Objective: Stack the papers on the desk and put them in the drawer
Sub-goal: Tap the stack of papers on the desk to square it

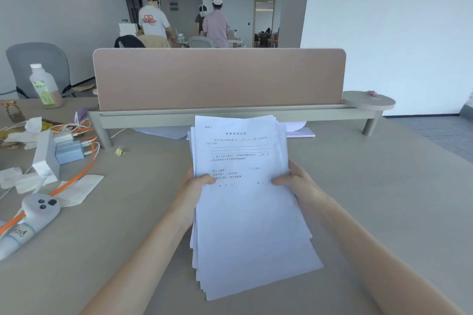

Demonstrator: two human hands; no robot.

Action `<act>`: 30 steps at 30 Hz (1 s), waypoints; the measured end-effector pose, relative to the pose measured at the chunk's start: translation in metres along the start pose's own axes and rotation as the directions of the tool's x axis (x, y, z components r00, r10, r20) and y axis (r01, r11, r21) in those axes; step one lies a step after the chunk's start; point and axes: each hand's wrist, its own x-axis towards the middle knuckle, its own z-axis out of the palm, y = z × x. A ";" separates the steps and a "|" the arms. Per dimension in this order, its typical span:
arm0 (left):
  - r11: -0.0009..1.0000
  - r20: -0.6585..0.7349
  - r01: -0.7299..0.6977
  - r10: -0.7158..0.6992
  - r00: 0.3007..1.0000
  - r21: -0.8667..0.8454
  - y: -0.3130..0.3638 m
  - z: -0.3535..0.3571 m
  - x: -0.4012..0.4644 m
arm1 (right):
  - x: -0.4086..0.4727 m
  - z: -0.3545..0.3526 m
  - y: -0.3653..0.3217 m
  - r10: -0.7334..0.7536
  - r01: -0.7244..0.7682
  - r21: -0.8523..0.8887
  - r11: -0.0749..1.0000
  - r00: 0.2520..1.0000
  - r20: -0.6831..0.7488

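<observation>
A stack of white printed papers (245, 202) is held above the beige desk (371, 186), its sheets slightly fanned at the lower edges. My left hand (197, 186) grips the stack's left edge with the thumb on the top sheet. My right hand (294, 181) grips the right edge the same way. More loose white sheets (297, 130) lie flat on the desk behind the stack, under the raised shelf. No drawer is visible.
A pink divider panel (220, 79) on a raised shelf (230, 117) crosses the desk's far side. At the left lie a bottle (44, 87), orange cables (84, 163), a white controller (38, 210), chargers and paper scraps. A small binder clip (120, 151) lies nearby. People stand far behind.
</observation>
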 end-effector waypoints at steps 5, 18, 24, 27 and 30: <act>0.979 0.074 -0.202 0.201 0.977 0.004 0.041 0.011 -0.006 | -0.009 0.001 -0.046 -0.145 0.127 -0.105 0.986 0.970 -0.195; 0.876 -0.048 -0.480 0.478 0.877 -0.037 0.096 0.017 -0.015 | -0.026 0.042 -0.108 -0.418 0.432 -0.008 0.902 0.868 -0.268; 0.931 -0.034 -0.364 0.363 0.931 -0.037 0.078 0.014 -0.005 | -0.012 0.043 -0.097 -0.414 0.418 -0.039 0.908 0.875 -0.252; 0.945 0.044 -0.321 0.324 0.945 -0.055 0.076 0.011 -0.002 | -0.007 0.040 -0.098 -0.443 0.445 -0.055 0.894 0.859 -0.258; 0.966 0.104 -0.253 0.258 0.960 -0.061 0.068 0.006 0.000 | -0.003 0.035 -0.098 -0.452 0.454 -0.049 0.890 0.861 -0.231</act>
